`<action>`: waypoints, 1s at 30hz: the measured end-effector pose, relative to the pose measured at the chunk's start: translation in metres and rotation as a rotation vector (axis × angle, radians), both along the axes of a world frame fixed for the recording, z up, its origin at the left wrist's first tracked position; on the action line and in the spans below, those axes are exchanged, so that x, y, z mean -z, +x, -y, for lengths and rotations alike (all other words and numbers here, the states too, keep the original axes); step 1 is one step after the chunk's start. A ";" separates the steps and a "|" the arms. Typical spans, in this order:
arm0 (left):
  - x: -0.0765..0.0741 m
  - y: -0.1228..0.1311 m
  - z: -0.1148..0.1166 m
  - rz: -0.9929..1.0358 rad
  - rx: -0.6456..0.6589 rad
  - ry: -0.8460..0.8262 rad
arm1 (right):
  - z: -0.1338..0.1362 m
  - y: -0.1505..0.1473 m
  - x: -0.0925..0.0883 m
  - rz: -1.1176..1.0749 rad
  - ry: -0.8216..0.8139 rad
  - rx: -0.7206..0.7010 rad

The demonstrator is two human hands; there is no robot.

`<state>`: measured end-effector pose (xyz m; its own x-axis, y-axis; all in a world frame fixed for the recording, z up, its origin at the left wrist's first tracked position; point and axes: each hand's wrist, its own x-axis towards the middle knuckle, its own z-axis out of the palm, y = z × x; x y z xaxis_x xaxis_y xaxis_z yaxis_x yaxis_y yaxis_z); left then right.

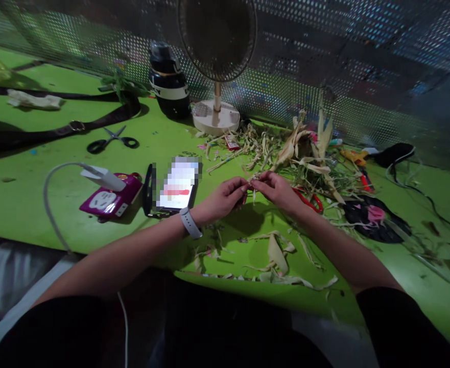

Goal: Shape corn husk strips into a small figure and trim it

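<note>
My left hand [228,197], with a pale watch band on its wrist, and my right hand [275,190] meet above the green table. Both sets of fingers pinch a small pale strip of dried husk [254,185], mostly hidden by the fingertips. A thin end of it hangs below them. Behind my right hand lies a heap of dried husks [294,145] with thin green stalks. Red-handled scissors [313,200] lie partly under the right forearm. Loose husk scraps [276,254] are scattered on the table nearer to me.
A phone [179,184] leans left of my hands, beside a purple power socket [112,197] with a charger. Black scissors [113,139], a dark bottle [170,84] and a fan [217,115] stand or lie farther back. A black dish [357,217] is at right.
</note>
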<state>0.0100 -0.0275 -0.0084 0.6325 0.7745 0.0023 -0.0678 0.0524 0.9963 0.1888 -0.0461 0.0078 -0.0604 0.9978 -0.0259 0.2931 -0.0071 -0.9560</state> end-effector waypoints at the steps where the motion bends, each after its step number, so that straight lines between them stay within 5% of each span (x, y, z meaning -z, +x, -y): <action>1: -0.001 -0.001 0.001 -0.032 0.014 0.055 | -0.001 0.000 0.001 -0.045 -0.012 0.005; 9: -0.005 -0.003 0.003 -0.195 0.035 0.342 | 0.002 0.002 -0.003 -0.006 -0.021 -0.138; 17: -0.002 -0.002 0.005 -0.163 -0.053 0.397 | 0.005 -0.010 0.014 -0.241 -0.070 -0.036; 30: -0.012 -0.009 -0.001 -0.066 0.138 0.226 | 0.005 -0.011 -0.003 -0.454 -0.195 0.008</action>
